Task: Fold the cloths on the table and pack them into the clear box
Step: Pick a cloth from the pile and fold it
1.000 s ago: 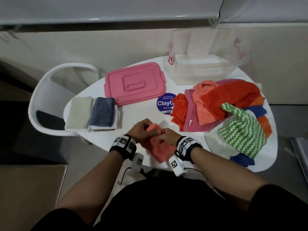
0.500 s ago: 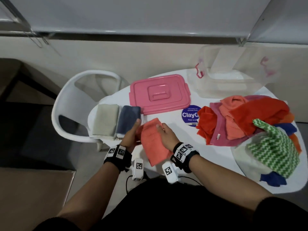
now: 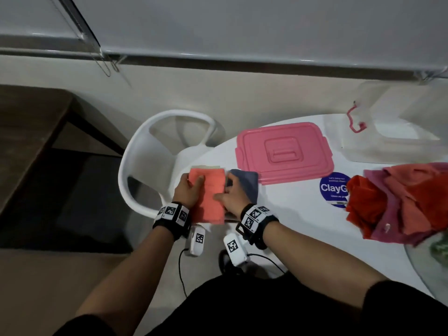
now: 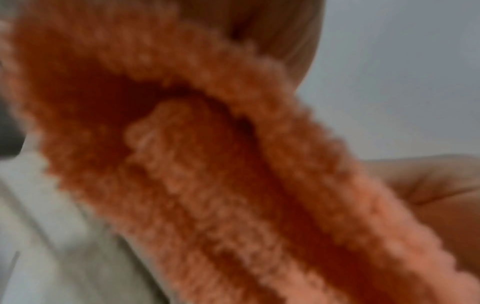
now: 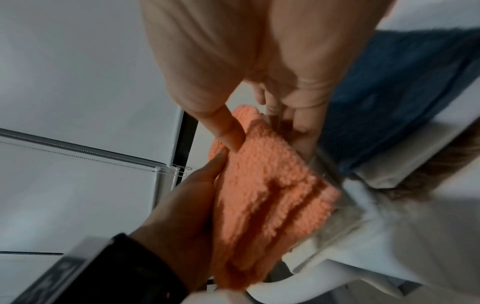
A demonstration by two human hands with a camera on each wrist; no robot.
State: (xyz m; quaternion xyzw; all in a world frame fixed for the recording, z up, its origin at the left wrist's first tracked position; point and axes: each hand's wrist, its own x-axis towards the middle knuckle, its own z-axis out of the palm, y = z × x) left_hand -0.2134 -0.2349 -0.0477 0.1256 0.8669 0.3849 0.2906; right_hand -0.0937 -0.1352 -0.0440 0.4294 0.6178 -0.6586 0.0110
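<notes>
The folded coral cloth (image 3: pixel 209 195) has moved left since a moment ago, and now sits on top of the cream cloth (image 3: pixel 210 167), right beside the folded blue cloth (image 3: pixel 246 185). The left hand (image 3: pixel 188 192) holds its left side, fingers curled over the top. The right hand (image 3: pixel 232 197) pinches its right edge, thumb on top. Past them lies the pink lid (image 3: pixel 284 154), flat on the white table (image 3: pixel 298 214). The clear box (image 3: pixel 397 132) stands at the far right of the table; I see no cloths in it. A heap of loose cloths (image 3: pixel 397 202) waits on the right. A white chair (image 3: pixel 155 161) stands by the table.
</notes>
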